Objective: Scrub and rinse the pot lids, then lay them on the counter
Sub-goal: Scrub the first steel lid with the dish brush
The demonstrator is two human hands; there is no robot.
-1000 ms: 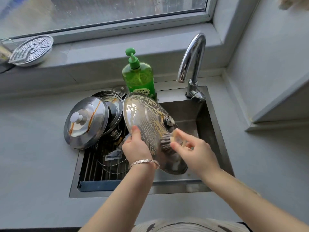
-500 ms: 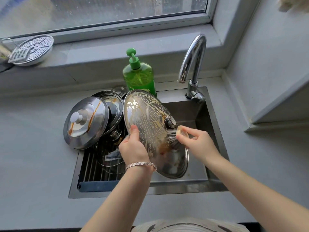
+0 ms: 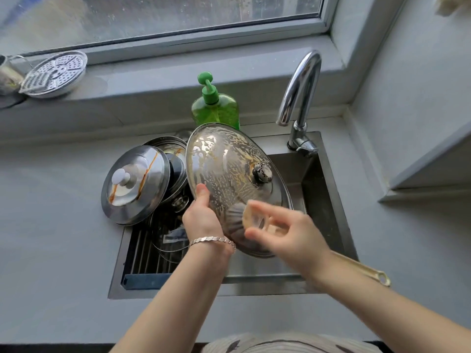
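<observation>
Left grip (image 3: 204,221) round soapy lid (image 3: 224,164)

A home kitchen, shown by a rectangular stainless-steel sink (image 3: 328,200) in a grey counter (image 3: 51,238), a curved chrome tap (image 3: 300,90) at its one o'clock, a green pump bottle of dish soap (image 3: 216,110) at twelve and steel pot lids (image 3: 135,184) at ten.

The left hand (image 3: 204,215) is gripping the lid (image 3: 229,169) by its rim, thumb on top; the right hand (image 3: 288,233), blurred, is holding the brush (image 3: 362,269), both forearms reaching forward.
</observation>
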